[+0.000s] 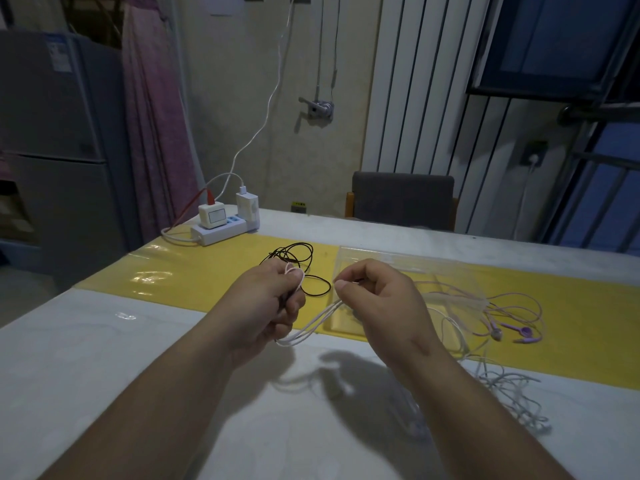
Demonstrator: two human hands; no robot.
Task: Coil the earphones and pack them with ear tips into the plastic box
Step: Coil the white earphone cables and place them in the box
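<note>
My left hand [268, 303] grips a loop of white earphone cable [313, 322], with a small loop sticking out above its fingers. My right hand [375, 299] pinches the same cable between thumb and forefinger, a few strands hanging in a sag between both hands. Behind and under my right hand lies the clear plastic box [408, 268], open on the yellow mat. A black earphone cable [304, 268] lies tangled beyond my left hand. Pink and purple earphones [516, 327] lie to the right of the box. Another white cable [512, 393] sprawls at the lower right.
A white power strip [221, 230] with chargers plugged in stands at the table's far left corner. A grey chair [403, 199] stands behind the table's far edge. The yellow mat [173, 271] runs across the white table [104, 358].
</note>
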